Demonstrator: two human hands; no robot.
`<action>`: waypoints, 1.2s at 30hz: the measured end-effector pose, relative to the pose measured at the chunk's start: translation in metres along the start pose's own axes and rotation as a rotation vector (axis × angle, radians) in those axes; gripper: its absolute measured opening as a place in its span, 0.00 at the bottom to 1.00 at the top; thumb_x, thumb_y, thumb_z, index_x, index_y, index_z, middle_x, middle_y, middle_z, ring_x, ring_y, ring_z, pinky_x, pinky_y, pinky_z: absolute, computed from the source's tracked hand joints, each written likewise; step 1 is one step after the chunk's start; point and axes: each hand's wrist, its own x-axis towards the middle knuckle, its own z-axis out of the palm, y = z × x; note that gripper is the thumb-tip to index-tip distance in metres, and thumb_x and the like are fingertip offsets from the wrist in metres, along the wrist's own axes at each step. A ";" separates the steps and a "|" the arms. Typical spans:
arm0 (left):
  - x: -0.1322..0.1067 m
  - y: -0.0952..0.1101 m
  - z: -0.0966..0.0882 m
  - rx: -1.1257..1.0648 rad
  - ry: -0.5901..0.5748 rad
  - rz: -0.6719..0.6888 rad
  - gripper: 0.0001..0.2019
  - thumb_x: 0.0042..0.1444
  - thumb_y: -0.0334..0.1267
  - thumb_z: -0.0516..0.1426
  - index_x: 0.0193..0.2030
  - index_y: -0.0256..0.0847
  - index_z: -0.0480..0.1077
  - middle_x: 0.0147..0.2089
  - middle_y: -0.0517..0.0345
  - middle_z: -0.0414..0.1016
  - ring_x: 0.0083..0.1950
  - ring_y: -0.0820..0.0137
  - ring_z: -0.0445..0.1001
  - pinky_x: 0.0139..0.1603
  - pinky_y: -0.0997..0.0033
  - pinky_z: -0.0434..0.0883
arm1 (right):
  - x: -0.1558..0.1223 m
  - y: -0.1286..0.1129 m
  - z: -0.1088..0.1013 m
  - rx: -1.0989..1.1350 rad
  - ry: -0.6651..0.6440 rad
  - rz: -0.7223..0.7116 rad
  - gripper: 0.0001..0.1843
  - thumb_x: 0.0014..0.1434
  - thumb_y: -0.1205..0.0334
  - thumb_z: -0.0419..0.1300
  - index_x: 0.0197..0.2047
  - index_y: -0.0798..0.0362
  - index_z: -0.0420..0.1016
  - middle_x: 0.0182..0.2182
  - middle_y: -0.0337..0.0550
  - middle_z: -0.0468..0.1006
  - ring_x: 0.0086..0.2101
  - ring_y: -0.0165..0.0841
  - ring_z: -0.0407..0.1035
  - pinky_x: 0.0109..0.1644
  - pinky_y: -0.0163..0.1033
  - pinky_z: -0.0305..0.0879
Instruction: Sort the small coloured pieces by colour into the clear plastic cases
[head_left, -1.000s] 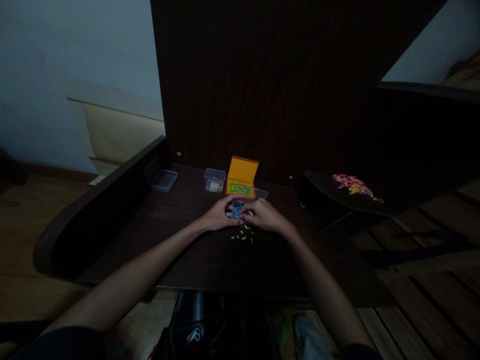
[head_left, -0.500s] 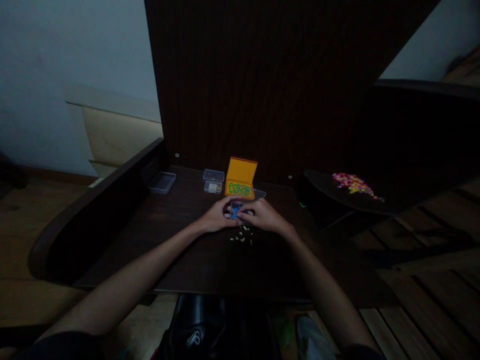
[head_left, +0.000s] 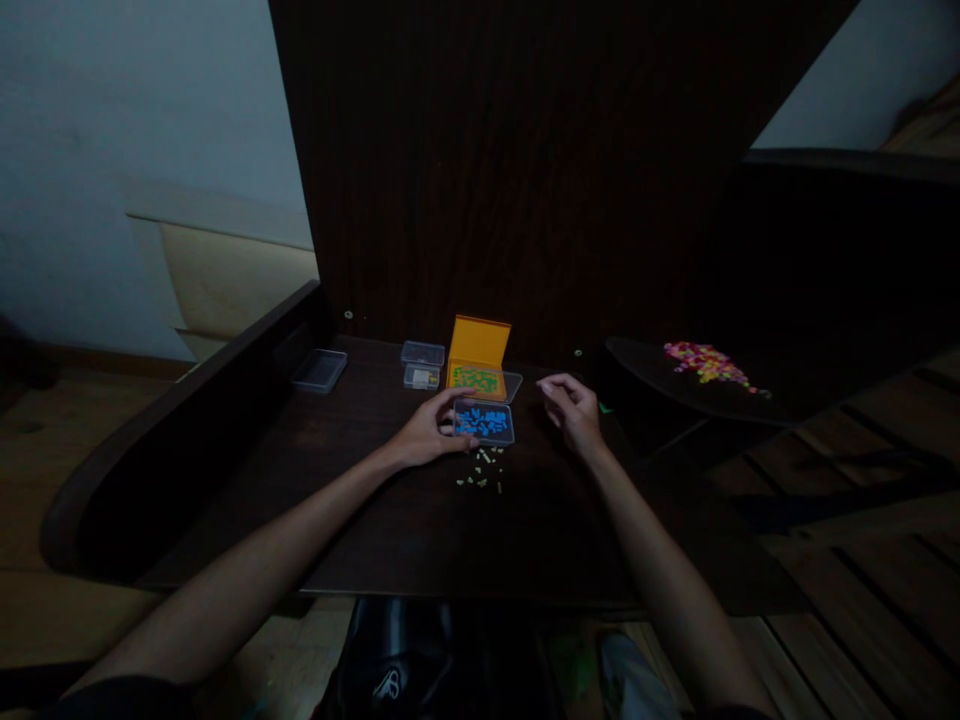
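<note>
A clear plastic box (head_left: 512,436) with several small blue pieces (head_left: 484,421) in it lies on the dark wooden surface. My left hand (head_left: 431,428) grips its left end, thumb at the near side and fingers at the far side. To the right of the box, my right hand (head_left: 571,408) is raised with its fingers pinched together; anything between the fingertips is too small to make out. Just beyond the clear box stands an open yellow box (head_left: 480,342) with green pieces (head_left: 477,379) inside. Pale small pieces (head_left: 481,483) are scattered on the near side.
A clear lid or tray (head_left: 321,371) lies at the left by the raised side panel (head_left: 180,430). A small open clear case (head_left: 422,354) stands left of the yellow box. Pink and yellow pieces (head_left: 712,366) are heaped on a ledge at the right. A tall dark panel (head_left: 525,180) rises behind.
My right hand has come out of the blue pieces' box and moved right and slightly up, uncovering the blue pieces. My left hand stays on the box. The view has shifted slightly.
</note>
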 end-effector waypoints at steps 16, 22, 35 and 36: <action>-0.001 0.003 -0.001 -0.066 0.030 0.010 0.34 0.40 0.33 0.68 0.55 0.42 0.62 0.59 0.47 0.65 0.49 0.67 0.72 0.48 0.62 0.74 | -0.030 0.019 0.018 0.061 -0.369 0.049 0.51 0.39 0.61 0.73 0.63 0.39 0.52 0.54 0.48 0.66 0.21 0.17 0.62 0.19 0.27 0.59; -0.002 0.001 -0.001 -0.077 0.007 0.013 0.31 0.41 0.32 0.68 0.52 0.43 0.62 0.57 0.50 0.66 0.49 0.68 0.72 0.47 0.65 0.74 | -0.033 0.020 0.022 0.080 -0.371 0.039 0.53 0.38 0.62 0.74 0.64 0.40 0.52 0.54 0.48 0.66 0.21 0.16 0.61 0.19 0.26 0.58; -0.004 0.004 0.001 -0.026 0.092 0.036 0.32 0.39 0.36 0.69 0.45 0.47 0.53 0.56 0.53 0.60 0.44 0.74 0.70 0.45 0.66 0.75 | -0.035 0.025 0.027 0.084 -0.344 0.034 0.51 0.40 0.62 0.73 0.64 0.42 0.53 0.55 0.51 0.65 0.20 0.15 0.59 0.18 0.26 0.58; -0.004 0.005 0.002 -0.013 0.094 0.040 0.33 0.39 0.36 0.69 0.47 0.47 0.52 0.56 0.53 0.60 0.44 0.74 0.70 0.45 0.65 0.75 | -0.035 0.025 0.027 0.086 -0.339 0.035 0.51 0.40 0.62 0.73 0.64 0.42 0.53 0.55 0.51 0.65 0.20 0.15 0.59 0.18 0.26 0.58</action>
